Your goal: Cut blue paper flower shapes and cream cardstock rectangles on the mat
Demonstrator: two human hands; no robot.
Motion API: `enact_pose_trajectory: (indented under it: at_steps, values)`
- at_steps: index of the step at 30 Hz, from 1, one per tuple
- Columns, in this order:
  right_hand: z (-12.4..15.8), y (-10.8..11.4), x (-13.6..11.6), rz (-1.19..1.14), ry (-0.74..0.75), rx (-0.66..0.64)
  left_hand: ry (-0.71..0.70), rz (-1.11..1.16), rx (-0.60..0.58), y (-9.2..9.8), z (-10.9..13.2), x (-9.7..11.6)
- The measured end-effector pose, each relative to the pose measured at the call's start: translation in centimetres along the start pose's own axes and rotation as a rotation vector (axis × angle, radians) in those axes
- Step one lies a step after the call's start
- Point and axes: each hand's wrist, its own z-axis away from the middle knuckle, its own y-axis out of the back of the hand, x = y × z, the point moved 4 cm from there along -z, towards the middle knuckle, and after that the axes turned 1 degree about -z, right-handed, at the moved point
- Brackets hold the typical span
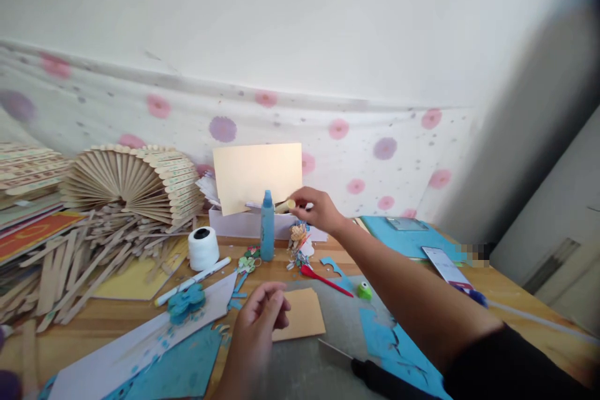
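Observation:
My right hand reaches to the back of the table. Its fingers pinch the end of a small pale-yellow roll at the rim of a white box. My left hand is loosely curled, with nothing visible in it. It hovers at the left edge of tan paper pieces lying on a grey cutting mat. A black-handled knife lies in front of the papers. A blue glue bottle stands upright before the box, left of my right hand.
A fan-shaped craft-stick piece and loose sticks fill the left. Nearby are a white thread spool, a marker and a blue flower. Rightward lie a red tool, blue paper scraps and a phone.

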Motion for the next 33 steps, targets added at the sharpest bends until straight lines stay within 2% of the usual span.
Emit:
enact_pose_trajectory:
  at_steps: [5,8,10,12,14,16,19,22,26,30,32,33]
  values:
    - [9.8,2.0,-7.9,-0.216,0.209,0.163,0.111,0.256,-0.158,-1.4,0.8,0.4]
    - [14.1,2.5,-10.9,-0.342,0.27,0.281,0.088,0.261,-0.279,-2.3,1.4,0.9]
    - [16.6,2.1,-11.6,-0.364,0.195,0.314,0.01,0.16,-0.307,-2.6,1.8,1.2]
    - [19.1,1.3,-11.7,-0.375,0.058,0.337,-0.048,0.078,-0.3,-2.6,2.1,1.4]
    - [21.5,0.4,-11.6,-0.431,-0.127,0.333,-0.073,0.02,-0.296,-2.7,2.5,1.4]
    - [23.5,-0.7,-11.5,-0.525,-0.322,0.313,-0.122,-0.081,-0.354,-3.1,3.1,1.4]
    - [25.4,-1.7,-11.7,-0.615,-0.518,0.263,-0.188,-0.223,-0.53,-4.0,4.2,1.1]
    - [26.1,-2.2,-11.8,-0.64,-0.578,0.146,-0.194,-0.323,-0.68,-4.6,4.8,0.6]
    - [27.0,-2.3,-11.3,-0.622,-0.591,-0.011,-0.223,-0.543,-0.806,-5.0,4.9,0.2]
    - [27.5,-2.8,-11.0,-0.446,-0.54,-0.158,-0.286,-0.732,-0.907,-5.3,5.0,0.0]
    - [27.6,-2.6,-11.0,-0.399,-0.518,-0.169,-0.307,-0.789,-0.97,-5.4,5.3,0.0]
    - [27.7,-2.2,-11.0,-0.389,-0.514,-0.13,-0.318,-0.809,-0.987,-5.5,5.3,0.0]
